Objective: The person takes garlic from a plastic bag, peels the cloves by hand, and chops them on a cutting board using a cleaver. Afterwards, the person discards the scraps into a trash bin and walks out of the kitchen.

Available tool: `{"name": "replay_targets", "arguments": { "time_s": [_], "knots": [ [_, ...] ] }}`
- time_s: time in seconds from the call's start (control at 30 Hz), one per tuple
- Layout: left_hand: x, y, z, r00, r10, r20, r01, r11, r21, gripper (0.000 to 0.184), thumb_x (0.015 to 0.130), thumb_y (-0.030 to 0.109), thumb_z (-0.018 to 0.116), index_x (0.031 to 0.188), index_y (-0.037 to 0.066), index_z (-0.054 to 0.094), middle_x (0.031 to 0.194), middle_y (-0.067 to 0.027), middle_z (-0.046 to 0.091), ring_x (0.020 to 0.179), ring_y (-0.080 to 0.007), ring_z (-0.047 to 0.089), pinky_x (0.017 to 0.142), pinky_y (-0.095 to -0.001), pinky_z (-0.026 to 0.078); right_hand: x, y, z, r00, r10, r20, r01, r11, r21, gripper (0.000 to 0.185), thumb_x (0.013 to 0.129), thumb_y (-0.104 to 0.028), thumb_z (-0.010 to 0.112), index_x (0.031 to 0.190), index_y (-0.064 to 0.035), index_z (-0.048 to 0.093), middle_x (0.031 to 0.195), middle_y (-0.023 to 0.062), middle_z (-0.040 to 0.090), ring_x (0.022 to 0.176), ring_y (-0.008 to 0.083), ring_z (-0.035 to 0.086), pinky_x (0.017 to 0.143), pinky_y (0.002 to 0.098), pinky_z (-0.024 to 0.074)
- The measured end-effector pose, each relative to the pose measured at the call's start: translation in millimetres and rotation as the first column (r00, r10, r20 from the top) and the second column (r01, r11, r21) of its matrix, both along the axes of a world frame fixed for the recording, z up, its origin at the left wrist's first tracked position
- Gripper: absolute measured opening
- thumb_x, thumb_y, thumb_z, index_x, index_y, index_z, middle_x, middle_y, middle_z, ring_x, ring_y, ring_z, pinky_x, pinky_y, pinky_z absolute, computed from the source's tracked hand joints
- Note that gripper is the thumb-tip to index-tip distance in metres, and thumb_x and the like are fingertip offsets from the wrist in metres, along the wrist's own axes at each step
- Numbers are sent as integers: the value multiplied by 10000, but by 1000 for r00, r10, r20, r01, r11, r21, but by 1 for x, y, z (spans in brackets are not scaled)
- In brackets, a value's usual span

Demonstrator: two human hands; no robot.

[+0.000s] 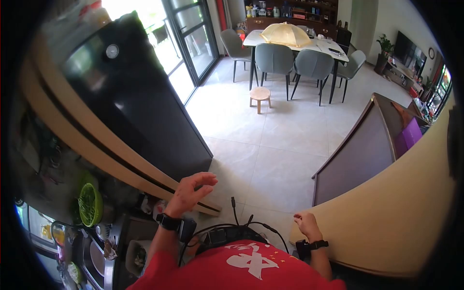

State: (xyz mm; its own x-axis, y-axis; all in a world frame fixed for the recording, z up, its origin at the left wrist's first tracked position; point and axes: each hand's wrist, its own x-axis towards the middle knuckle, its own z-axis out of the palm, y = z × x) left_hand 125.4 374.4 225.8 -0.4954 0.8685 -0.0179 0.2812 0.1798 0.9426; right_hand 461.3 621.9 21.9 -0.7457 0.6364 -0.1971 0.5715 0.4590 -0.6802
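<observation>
My left hand [190, 194] is raised in front of the door frame, its fingers apart from the thumb and nothing between them. A black band with a device circles that wrist. Lower on the right, my right hand [308, 225] is held near the edge of the pale wooden panel [377, 217], with its fingers curled inward. Whether anything is inside those fingers is too small to make out. Black cables [235, 212] stick out from the gear at my waist, over the red shirt [251, 266], between the two hands.
A tall black fridge [130, 96] stands at left beyond the door frame [111, 150]. Ahead are a small wooden stool [260, 94], grey chairs [274, 59] and a dining table [328, 47] with a mesh food cover [286, 34]. A dark cabinet [357, 145] stands right; a green basket [90, 205] is lower left.
</observation>
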Motion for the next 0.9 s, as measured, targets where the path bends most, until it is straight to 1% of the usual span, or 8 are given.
{"name": "replay_targets", "arguments": {
  "time_s": [0.13, 0.23, 0.33, 0.5, 0.53, 0.73, 0.83, 0.9],
  "knots": [
    [-15, 38, 0, 999, 25, 22, -24, 998, -50, 359, 876, -38, 574, 1233, -6, 576, 1131, -105, 665, 1084, -174, 621, 957, -305, 481, -26, 17, -17, 998, -1, -66, -8, 989, -145, 233, 797, -97, 685, 1004, 10, 701, 881, 182, 708, 753, 280, 685, 712, 344, 535],
    [-37, 69, -2, 998, 42, 55, -38, 997, -68, 354, 878, -40, 575, 1231, -12, 575, 1126, -110, 665, 1087, -174, 621, 961, -297, 477, -47, 31, -5, 984, 97, 149, -50, 955, -292, 222, 790, -85, 680, 989, 13, 698, 882, 176, 709, 771, 261, 685, 718, 338, 534],
    [-73, 105, -24, 992, 30, 119, -29, 999, -14, 345, 883, -33, 576, 1227, -17, 577, 1111, -112, 670, 1073, -172, 624, 950, -290, 480, -56, 62, -27, 987, 115, 114, -84, 967, -242, 206, 782, -76, 674, 965, 15, 700, 859, 172, 710, 759, 248, 687, 706, 334, 534],
    [-151, 196, -48, 967, 26, 252, -37, 999, 37, 321, 891, -26, 574, 1212, -18, 590, 1068, -110, 684, 1048, -175, 633, 935, -289, 488, -70, 141, -30, 991, -106, 76, 115, 986, -123, 189, 775, -68, 667, 941, 11, 706, 848, 163, 711, 751, 217, 686, 702, 324, 531],
    [-166, 219, -45, 989, 9, 148, -17, 999, 50, 283, 909, 3, 571, 1189, -23, 600, 1048, -110, 689, 1026, -178, 642, 922, -295, 495, -72, 150, -23, 986, -148, 83, 155, 985, -82, 184, 772, -64, 664, 935, 11, 707, 846, 159, 712, 748, 212, 685, 702, 320, 530],
    [-244, 351, -68, 895, -22, 445, -120, 950, 289, 256, 932, 71, 581, 1163, -40, 588, 1023, -146, 682, 981, -215, 658, 912, -324, 516, -92, 212, -1, 951, -282, 124, 302, 935, -188, 178, 762, -22, 641, 920, 38, 697, 794, 117, 707, 741, 177, 676, 682, 289, 525],
    [-263, 408, -70, 775, -44, 631, -172, 946, 277, 288, 928, 80, 595, 1183, -49, 562, 1024, -162, 670, 979, -242, 661, 929, -356, 522, -106, 235, 0, 938, -309, 158, 340, 910, -237, 190, 770, -16, 633, 941, 43, 691, 778, 102, 695, 737, 144, 663, 664, 271, 518],
    [-279, 438, -73, 753, -92, 652, -126, 952, 280, 300, 926, 82, 598, 1191, -52, 553, 1027, -160, 665, 980, -249, 662, 941, -374, 522, -112, 256, -10, 955, -271, 117, 295, 909, -295, 198, 780, -46, 652, 955, 38, 688, 836, 137, 707, 773, 201, 678, 714, 312, 520]
  ]
}}
